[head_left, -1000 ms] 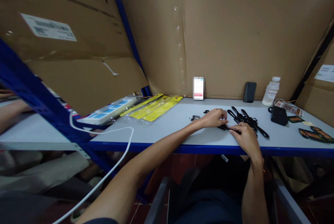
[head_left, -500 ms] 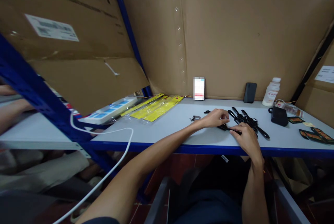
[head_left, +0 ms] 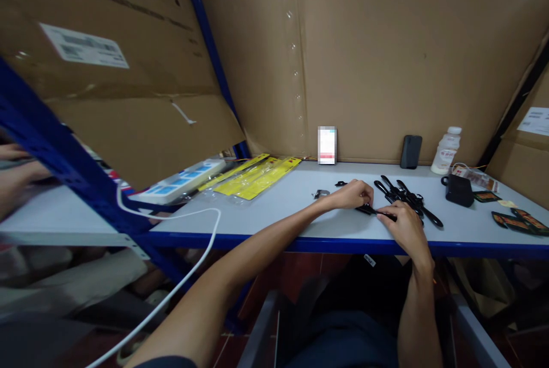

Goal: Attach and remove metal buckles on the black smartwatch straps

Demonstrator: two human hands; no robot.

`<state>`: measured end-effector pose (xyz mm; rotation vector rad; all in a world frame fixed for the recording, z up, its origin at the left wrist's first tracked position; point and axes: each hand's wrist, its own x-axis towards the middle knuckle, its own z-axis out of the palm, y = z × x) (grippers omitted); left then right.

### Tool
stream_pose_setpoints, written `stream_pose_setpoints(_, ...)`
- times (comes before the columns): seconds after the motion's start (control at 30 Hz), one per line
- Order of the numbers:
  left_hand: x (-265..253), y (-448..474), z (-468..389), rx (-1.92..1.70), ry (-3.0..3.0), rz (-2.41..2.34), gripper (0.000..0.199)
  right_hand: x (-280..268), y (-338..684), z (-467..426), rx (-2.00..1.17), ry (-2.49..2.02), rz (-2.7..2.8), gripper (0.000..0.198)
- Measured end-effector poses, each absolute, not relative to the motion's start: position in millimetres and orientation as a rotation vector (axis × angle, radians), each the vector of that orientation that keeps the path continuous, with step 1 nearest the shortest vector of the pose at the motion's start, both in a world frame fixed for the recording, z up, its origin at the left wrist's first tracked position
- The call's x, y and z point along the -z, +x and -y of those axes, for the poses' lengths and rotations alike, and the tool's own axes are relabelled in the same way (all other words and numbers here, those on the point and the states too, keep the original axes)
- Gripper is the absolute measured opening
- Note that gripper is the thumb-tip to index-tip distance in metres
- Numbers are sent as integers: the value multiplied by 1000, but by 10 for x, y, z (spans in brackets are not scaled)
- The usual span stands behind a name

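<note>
Pinched in my right hand (head_left: 404, 224) is a slim black-handled tool (head_left: 366, 208), its exact kind unclear, held low over the table. My left hand (head_left: 354, 194) curls over the tool's other end with fingers closed. Whatever those fingertips pinch is hidden. Just beyond my right hand lies a loose pile of similar black-handled pieces (head_left: 407, 198). To the left of my left hand rest a small metal piece (head_left: 321, 193) and a small black part (head_left: 341, 184).
Yellow-backed clear packages (head_left: 268, 179) and a white power strip (head_left: 184, 179) lie left. A lit phone (head_left: 327, 145), a dark phone (head_left: 410, 152), a bottle (head_left: 446, 151) and a black case (head_left: 457, 191) stand behind. A white cable (head_left: 210, 236) hangs over the front edge.
My left fingers have lowered slightly and closed in on the black tool. My right hand has barely moved. Another person's hand at the far left has shifted.
</note>
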<state>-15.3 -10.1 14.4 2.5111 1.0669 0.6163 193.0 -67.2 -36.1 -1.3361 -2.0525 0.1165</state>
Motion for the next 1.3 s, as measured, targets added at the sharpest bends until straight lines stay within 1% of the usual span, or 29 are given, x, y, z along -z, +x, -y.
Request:
stream_pose_setpoints(0.1,-142,-169,92,-668,2521,-1236,22,353,1929,679,-116,-1328,2052,20)
stream_pose_setpoints(0.23,-163,-189,108,-603,2531,-1351,25,361,1929,673,-121,-1333,2044,20)
stream_pose_setpoints(0.33,-194,-213,138,-541,2575,-1450,23,371,1928,667,-116,-1336,2042,21)
stream_pose_setpoints(0.53,-272,-324,167,-321,2709,-1292,29,367,1924,672,-115,-1346,2033,20)
stream_pose_setpoints(0.63,-308,-377,161,-248,2716,-1227,26,369,1928,671,-110,-1352,2042,21)
stream_pose_setpoints(0.77,-330,-404,158,-268,2711,-1161,17,369,1928,677,-106,-1354,2046,21)
stream_pose_setpoints(1.2,-328,-391,184,-290,2733,-1156,21,355,1924,691,-94,-1354,2049,22)
stream_pose_setpoints(1.3,-328,-420,155,-268,2706,-1164,15,356,1920,689,-92,-1358,2048,22)
